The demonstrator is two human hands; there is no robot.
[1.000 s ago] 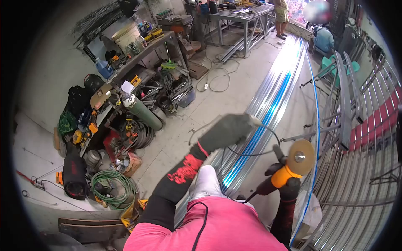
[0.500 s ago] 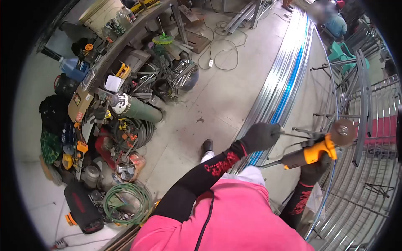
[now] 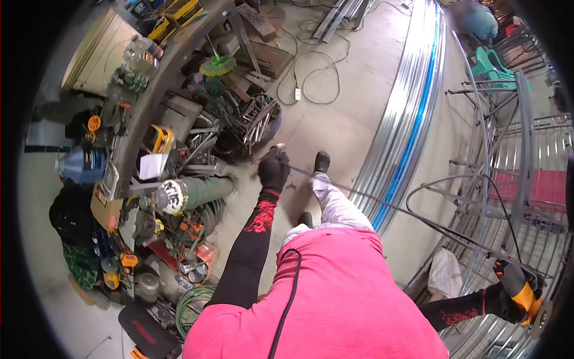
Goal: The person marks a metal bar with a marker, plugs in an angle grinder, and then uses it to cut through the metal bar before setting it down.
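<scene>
My left hand [image 3: 274, 170], in a dark glove, is stretched out over the floor and closed round a black cable [image 3: 359, 194]. That cable runs right across the steel profiles to a yellow and black angle grinder [image 3: 521, 290]. The grinder is at the lower right, beside the metal grilles, with its disc pointing down. My right hand [image 3: 507, 304], also gloved, is wrapped round the grinder's body; its fingers are partly hidden.
Long shiny steel profiles [image 3: 397, 119] lie on the floor. A green gas cylinder [image 3: 206, 192] and piled tools stand left. Metal grilles [image 3: 538, 239] and a green chair [image 3: 491, 67] are at right. Another person [image 3: 478, 23] is at the top right. An extension cord [image 3: 297, 94] lies ahead.
My left hand has moved left, away from the grinder, drawing the cable out. My right hand has carried the grinder down and to the right. The view has shifted.
</scene>
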